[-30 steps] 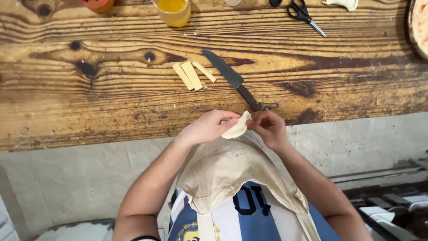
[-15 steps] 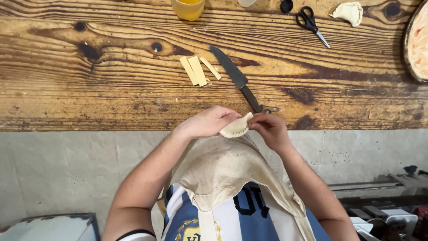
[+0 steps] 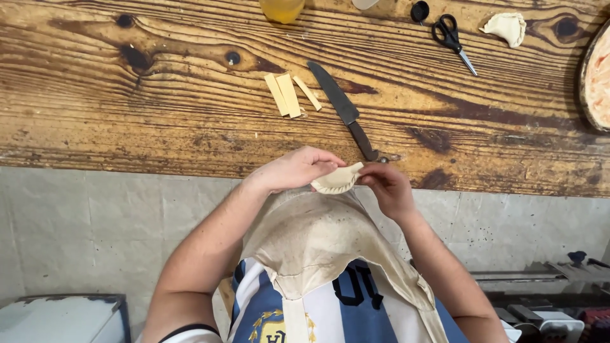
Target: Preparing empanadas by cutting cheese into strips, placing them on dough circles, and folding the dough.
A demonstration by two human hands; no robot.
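Observation:
A folded, half-moon dough pastry with a crimped edge is held between both hands just in front of the wooden table's near edge. My left hand grips its left side, fingers curled over the top. My right hand pinches its right end. A beige apron lies below the hands. On the wooden table behind them lie a dark knife and three pale dough strips.
Black scissors and a finished folded pastry lie at the far right. A round board with filling sits at the right edge. A glass of yellow liquid stands at the far edge. Grey floor lies below the table.
The view has shifted slightly downward on the table. Both hands keep hold of the pastry, which has turned so its crimped edge faces down and toward me.

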